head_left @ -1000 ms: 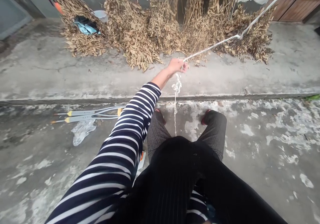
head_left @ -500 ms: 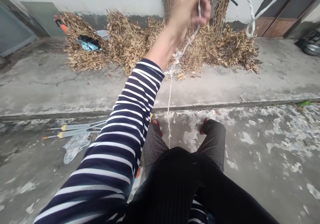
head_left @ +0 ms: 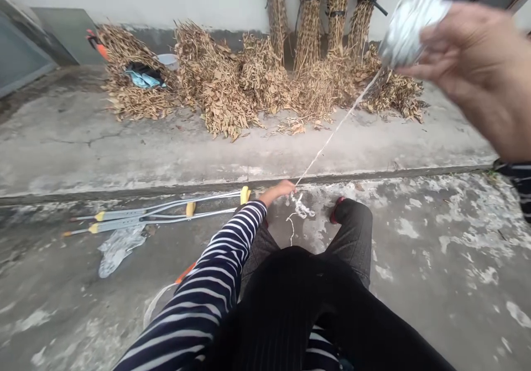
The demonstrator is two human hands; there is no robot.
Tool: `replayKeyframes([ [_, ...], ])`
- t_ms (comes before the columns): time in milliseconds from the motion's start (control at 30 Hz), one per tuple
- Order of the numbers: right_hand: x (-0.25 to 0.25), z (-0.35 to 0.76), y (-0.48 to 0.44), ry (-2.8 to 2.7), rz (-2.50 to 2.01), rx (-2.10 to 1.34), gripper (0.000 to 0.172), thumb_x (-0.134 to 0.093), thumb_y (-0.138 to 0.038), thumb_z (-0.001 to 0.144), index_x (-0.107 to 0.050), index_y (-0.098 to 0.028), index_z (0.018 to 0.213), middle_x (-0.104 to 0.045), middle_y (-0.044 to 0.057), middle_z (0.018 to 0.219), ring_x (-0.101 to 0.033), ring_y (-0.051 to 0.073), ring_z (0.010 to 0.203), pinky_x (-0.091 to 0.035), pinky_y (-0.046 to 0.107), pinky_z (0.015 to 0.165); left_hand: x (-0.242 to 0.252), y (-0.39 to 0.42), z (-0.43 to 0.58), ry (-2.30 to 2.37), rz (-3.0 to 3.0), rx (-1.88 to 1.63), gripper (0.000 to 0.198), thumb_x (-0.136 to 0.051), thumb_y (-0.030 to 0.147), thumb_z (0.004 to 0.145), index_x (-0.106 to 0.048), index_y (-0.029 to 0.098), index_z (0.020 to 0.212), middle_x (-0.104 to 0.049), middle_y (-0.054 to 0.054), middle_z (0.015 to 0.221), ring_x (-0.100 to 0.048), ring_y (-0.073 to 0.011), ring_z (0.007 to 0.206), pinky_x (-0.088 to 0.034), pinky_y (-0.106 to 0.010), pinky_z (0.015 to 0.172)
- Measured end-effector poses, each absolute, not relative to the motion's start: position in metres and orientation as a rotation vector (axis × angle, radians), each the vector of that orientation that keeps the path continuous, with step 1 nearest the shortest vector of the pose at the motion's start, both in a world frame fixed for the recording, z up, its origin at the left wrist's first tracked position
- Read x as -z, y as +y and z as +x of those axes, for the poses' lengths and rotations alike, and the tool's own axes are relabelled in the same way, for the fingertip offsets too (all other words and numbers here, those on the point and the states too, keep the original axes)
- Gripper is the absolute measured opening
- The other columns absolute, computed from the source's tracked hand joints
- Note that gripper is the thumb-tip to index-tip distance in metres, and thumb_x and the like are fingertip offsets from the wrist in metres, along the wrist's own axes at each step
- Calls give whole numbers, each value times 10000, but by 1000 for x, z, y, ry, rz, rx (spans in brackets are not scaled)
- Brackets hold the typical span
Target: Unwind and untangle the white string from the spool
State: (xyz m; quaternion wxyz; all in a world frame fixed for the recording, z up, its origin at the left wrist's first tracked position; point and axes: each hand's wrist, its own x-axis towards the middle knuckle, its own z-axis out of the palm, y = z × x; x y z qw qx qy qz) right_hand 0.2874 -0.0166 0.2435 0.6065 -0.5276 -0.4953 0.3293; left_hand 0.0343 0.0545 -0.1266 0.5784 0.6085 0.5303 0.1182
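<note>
The bare right hand [head_left: 477,56] has just come into view, raised high, its fingers curled round a silver-white ball of wound cord [head_left: 415,28], while the bare left hand [head_left: 282,189] has dropped to the front edge of the pale grey concrete ledge [head_left: 186,158], its fingers closed on the thin white twisted cord [head_left: 332,130]; the cord thus runs straight between both hands. Around them, heaped dry brown stalks [head_left: 226,83] line the ledge's rear edge, and grey metal crutches with yellow pads [head_left: 124,214] lie along its front edge, beside a crumpled clear plastic bag [head_left: 120,247]. A loose white tangle [head_left: 302,208] below the left hand seems likeliest to snag; whether it hangs or lies on the ground, I cannot tell.
</note>
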Motion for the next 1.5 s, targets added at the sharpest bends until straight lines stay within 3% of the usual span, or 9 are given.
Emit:
replayKeyframes([
  [133, -200, 256, -23, -1166, -1345, -968, 280, -811, -7, 778, -800, -151, 1018, -802, 83, 1123, -777, 215, 974, -685, 425, 937, 137, 46, 26, 1322, 1400, -435, 159, -781, 40, 670, -673, 156, 689, -747, -59, 805, -709, -193, 833, -586, -281, 832],
  [267, -164, 238, -14, -1222, -1323, -1089, 328, -828, -74, 734, -777, -207, 1029, -787, 57, 1056, -764, 241, 992, -696, 489, 926, 88, 66, 49, 1238, 1364, -669, 307, -678, 130, 882, -718, 130, 1185, -737, -158, 1333, -732, -188, 968, -595, -249, 759],
  [367, -155, 233, -8, -1269, -1294, -1099, 352, -837, -85, 711, -757, -219, 1026, -773, 60, 1072, -753, 247, 1002, -685, 509, 933, 34, 69, 70, 908, 1319, -904, 400, -638, 255, 993, -634, 188, 1387, -681, -129, 1455, -727, -192, 1125, -585, -200, 704],
  [600, -165, 228, -8, -1140, -1297, -1048, 262, -768, -9, 775, -755, -175, 977, -753, 16, 901, -703, 174, 843, -643, 484, 974, 2, 32, 88, 599, 1159, -918, 308, -732, 413, 978, -690, 109, 1003, -754, -64, 862, -737, -122, 751, -495, -165, 595],
  [767, -173, 263, 1, -975, -1226, -899, 260, -749, 30, 769, -749, -138, 968, -779, 47, 920, -749, 207, 897, -649, 493, 972, 63, 17, 69, 649, 1157, -676, 278, -706, 333, 989, -703, 93, 848, -743, -77, 797, -709, -130, 712, -552, -237, 644],
  [1000, -189, 288, -10, -888, -1225, -761, 263, -620, 56, 790, -664, -181, 687, -761, 53, 871, -787, 200, 927, -669, 494, 991, 113, 53, -12, 886, 1255, -233, 161, -750, 196, 937, -776, 87, 822, -785, -109, 854, -739, -162, 780, -592, -302, 780],
  [1167, -196, 261, -31, -973, -1217, -852, 277, -599, 58, 799, -766, -160, 840, -743, -22, 749, -771, 150, 787, -676, 493, 1004, 79, 139, -20, 1384, 1418, -609, 345, -589, 27, 999, -645, 136, 676, -498, 67, 498, -473, -61, 564, -508, -207, 767],
  [1333, -217, 243, -30, -1096, -1164, -796, 329, -540, 66, 859, -726, -186, 758, -731, -71, 692, -776, 118, 778, -652, 494, 1060, 58, 124, 84, 1192, 1376, -820, 315, -510, 47, 1037, -652, 124, 766, -648, 14, 696, -595, -68, 664, -550, -233, 781],
  [1500, -225, 246, -17, -1136, -1144, -779, 335, -523, 88, 895, -695, -177, 784, -702, -51, 661, -757, 134, 729, -672, 530, 1019, 98, 33, 117, 758, 1359, -333, 225, -639, 57, 945, -766, 95, 763, -771, -73, 810, -709, -119, 717, -598, -295, 799],
])
